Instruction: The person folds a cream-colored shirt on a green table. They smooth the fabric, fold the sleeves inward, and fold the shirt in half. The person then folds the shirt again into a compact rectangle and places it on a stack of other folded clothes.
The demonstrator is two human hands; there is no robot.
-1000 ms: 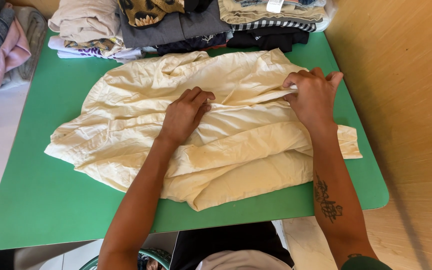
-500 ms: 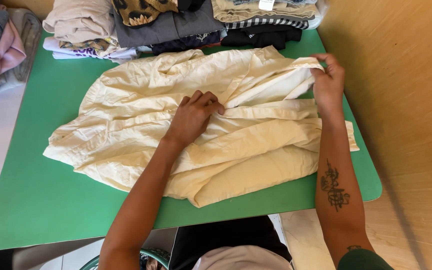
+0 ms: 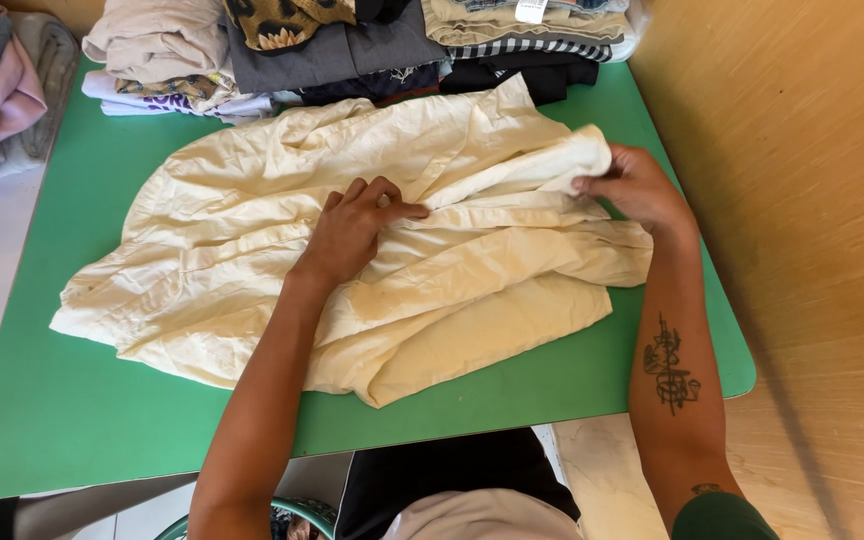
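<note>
A large cream-coloured garment (image 3: 252, 250) lies crumpled and spread across a green table (image 3: 92, 420). My left hand (image 3: 352, 225) presses flat on the middle of the cloth, fingers pointing right. At the cloth's right side, my right hand (image 3: 632, 185) pinches a folded edge of the same garment and lifts it slightly off the table.
Stacks of folded clothes (image 3: 332, 50) line the table's far edge: beige, grey, leopard-print, striped and black pieces. More clothes in pink and grey (image 3: 2, 90) sit at the far left. A wooden wall (image 3: 812, 200) runs along the right side.
My right hand has pulled the cloth's right edge inward to the left and gathered it. My left hand stayed pressed on the middle.
</note>
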